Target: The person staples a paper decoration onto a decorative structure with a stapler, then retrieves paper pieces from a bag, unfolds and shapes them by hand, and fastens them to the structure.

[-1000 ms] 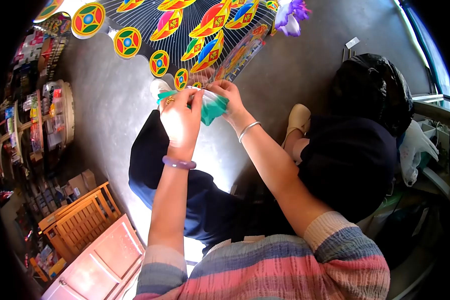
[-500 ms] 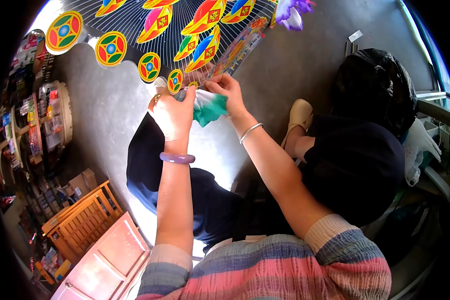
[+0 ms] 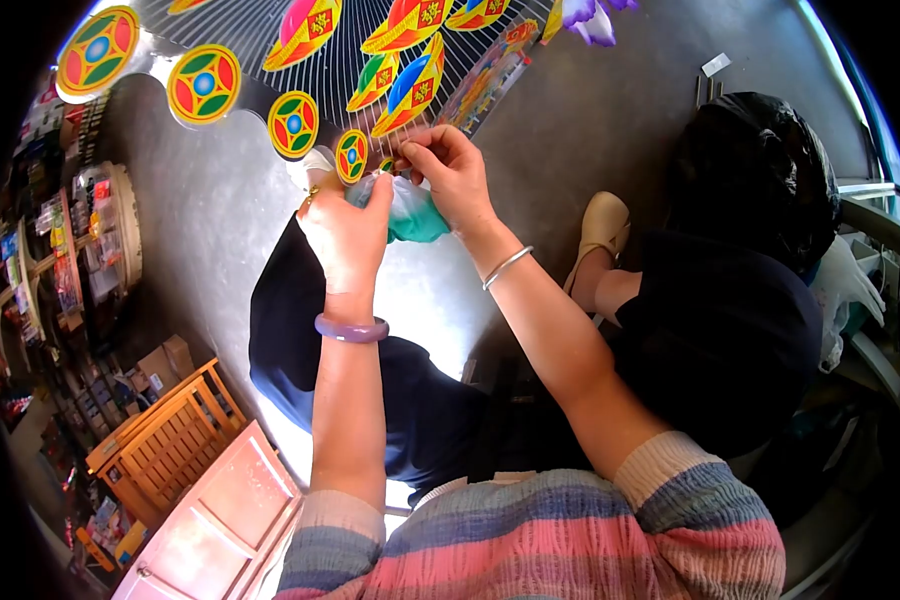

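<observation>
At the lower tip of a large wire-ribbed decoration [image 3: 335, 75] with colourful boat shapes and round discs, both my hands are close together. My left hand [image 3: 342, 225], with a purple bangle, is closed around the decoration's tip and the top of a white and green plastic piece [image 3: 418, 215]. My right hand [image 3: 453, 172], with a silver bangle, pinches at the decoration's lower edge; what lies between its fingertips is too small to make out. The plastic piece hangs between my hands, partly behind my right fingers. Purple and white flowers [image 3: 592, 20] sit at the decoration's top right.
On the right are a black plastic bag [image 3: 755, 180] and a white bag [image 3: 850, 290]. A beige shoe [image 3: 602, 228] rests on the grey floor [image 3: 560, 130]. At left stand goods racks [image 3: 105, 225], a wooden slatted piece [image 3: 170, 440] and a pink cabinet [image 3: 220, 510].
The decoration has shifted down-left in view. My left hand moved from the plastic piece's middle to the decoration's tip, and my right hand rose slightly. The plastic hangs more bunched.
</observation>
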Available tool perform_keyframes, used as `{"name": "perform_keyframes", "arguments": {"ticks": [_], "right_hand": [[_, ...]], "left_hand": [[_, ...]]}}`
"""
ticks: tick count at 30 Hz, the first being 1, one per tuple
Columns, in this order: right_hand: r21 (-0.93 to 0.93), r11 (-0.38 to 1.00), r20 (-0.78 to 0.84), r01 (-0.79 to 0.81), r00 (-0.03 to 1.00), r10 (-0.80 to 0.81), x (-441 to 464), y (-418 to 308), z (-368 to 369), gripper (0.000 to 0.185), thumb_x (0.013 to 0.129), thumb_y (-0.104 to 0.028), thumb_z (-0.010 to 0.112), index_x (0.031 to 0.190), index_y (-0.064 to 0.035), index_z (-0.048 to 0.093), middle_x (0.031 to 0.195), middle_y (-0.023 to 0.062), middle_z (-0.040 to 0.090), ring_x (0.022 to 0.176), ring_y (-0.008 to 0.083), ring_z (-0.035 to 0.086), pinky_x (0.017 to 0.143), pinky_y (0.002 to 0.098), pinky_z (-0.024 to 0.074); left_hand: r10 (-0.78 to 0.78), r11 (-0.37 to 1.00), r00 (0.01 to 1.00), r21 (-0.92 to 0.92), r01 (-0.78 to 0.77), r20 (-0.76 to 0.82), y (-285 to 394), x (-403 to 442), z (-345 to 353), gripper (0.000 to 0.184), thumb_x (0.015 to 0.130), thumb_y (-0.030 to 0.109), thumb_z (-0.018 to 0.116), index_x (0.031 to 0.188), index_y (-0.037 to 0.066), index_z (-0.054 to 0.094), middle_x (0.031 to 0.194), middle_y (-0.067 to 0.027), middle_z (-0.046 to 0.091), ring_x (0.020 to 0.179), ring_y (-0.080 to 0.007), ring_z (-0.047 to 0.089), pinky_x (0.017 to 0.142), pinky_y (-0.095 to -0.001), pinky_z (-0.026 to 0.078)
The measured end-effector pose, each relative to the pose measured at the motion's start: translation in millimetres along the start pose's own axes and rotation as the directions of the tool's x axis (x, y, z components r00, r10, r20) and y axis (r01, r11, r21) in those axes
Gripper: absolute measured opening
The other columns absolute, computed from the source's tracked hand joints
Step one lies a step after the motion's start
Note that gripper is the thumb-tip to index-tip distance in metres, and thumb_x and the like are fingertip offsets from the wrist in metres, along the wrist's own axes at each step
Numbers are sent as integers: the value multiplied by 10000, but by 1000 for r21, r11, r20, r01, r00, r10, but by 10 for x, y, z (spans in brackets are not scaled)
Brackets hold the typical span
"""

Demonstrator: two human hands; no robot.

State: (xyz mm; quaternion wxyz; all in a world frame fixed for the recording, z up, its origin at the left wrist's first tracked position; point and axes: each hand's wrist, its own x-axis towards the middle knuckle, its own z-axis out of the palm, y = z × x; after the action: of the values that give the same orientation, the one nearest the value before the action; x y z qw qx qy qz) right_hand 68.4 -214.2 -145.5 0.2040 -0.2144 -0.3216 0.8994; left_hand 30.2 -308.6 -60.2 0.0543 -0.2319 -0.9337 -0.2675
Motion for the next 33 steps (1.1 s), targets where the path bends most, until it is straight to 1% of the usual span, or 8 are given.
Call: {"name": "perform_keyframes", "arguments": {"ticks": [5, 8, 9, 12, 15, 18, 21, 33], "right_hand": [[-46, 992, -37, 119, 992, -121, -70, 50, 86, 127, 815, -7, 629, 939, -30, 612, 829, 31, 632, 735, 114, 623, 638, 220, 487], [-258, 902, 32, 346, 936, -350, -110, 60, 104, 220, 772, 35, 644, 981, -29, 618, 845, 40, 638, 765, 119, 630, 688, 227, 498], [-221, 919, 8, 328, 942, -334, -125, 63, 125, 250, 736, 60, 649, 970, -26, 626, 870, 49, 638, 784, 125, 636, 688, 231, 504], [-344, 854, -8, 391, 908, -419, -100, 54, 151, 233, 732, 61, 641, 946, -30, 639, 867, 62, 635, 750, 128, 632, 651, 232, 504], [-550, 723, 33, 417, 877, -480, -152, -32, 140, 197, 718, 57, 642, 892, -34, 656, 855, 78, 632, 703, 132, 624, 617, 234, 499], [-569, 698, 26, 435, 858, -514, -180, -15, 137, 168, 711, 48, 650, 852, -41, 668, 812, 77, 627, 663, 136, 615, 604, 234, 495], [-478, 787, -57, 389, 881, -470, -184, -27, 154, 147, 700, 42, 658, 816, -48, 673, 779, 69, 617, 651, 141, 617, 596, 238, 499], [-676, 495, 192, 546, 778, -598, -189, -83, 56, 171, 647, -13, 710, 794, -94, 673, 730, 68, 575, 615, 213, 595, 561, 287, 501]], "left_hand": [[-81, 990, 997, -113, 82, 17, -9, 11, 27, 221, 673, 150, 713, 833, 4, 668, 737, -151, 665, 679, -305, 655, 641, -359, 509], [-109, 980, 994, -164, 112, 26, -29, 4, 51, 221, 681, 148, 706, 858, 20, 679, 750, -142, 670, 688, -288, 659, 650, -347, 506], [-122, 975, 992, -185, 125, 31, -33, -4, 52, 221, 683, 147, 703, 867, 25, 683, 753, -138, 672, 690, -283, 659, 654, -343, 505], [-122, 975, 992, -179, 128, 43, 20, -4, 27, 219, 688, 142, 699, 877, 33, 689, 754, -131, 674, 698, -263, 658, 664, -334, 502], [-122, 961, 992, -247, 128, 38, 21, -11, 47, 216, 689, 138, 697, 880, 37, 692, 760, -131, 675, 697, -255, 656, 664, -332, 501], [-146, 961, 988, -230, 153, 47, -44, -25, 72, 223, 694, 141, 699, 889, 34, 689, 771, -132, 678, 698, -252, 659, 663, -330, 502], [-161, 956, 986, -239, 167, 45, -27, -42, 61, 248, 696, 145, 704, 908, 18, 679, 783, -136, 680, 701, -253, 662, 663, -327, 504], [-162, 963, 986, -213, 164, 25, -23, -65, 68, 284, 687, 148, 723, 920, -3, 666, 772, -142, 678, 695, -240, 664, 656, -321, 504]]}}
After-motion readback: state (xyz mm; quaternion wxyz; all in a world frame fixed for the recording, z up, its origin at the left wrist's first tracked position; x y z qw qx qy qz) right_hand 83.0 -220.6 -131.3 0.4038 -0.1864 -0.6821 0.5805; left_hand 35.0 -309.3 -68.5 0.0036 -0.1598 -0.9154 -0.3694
